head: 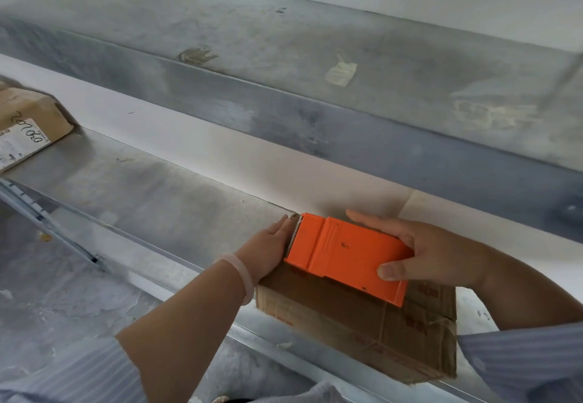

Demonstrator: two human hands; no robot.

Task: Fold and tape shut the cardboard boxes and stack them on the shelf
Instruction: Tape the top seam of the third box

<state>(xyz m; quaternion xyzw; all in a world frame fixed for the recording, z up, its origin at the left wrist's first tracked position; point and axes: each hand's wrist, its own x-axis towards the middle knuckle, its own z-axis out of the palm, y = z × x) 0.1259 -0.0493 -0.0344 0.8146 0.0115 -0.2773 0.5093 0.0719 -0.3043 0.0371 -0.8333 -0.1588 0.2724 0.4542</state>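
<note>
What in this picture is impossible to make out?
1. Head view: whether the top of the cardboard box is taped; the orange tape dispenser and the right hand cover it.
2. Head view: the labelled box on the shelf is cut off by the left edge, and its label's print is too small to read.
3. Head view: the red print on the cardboard box is blurred.
</note>
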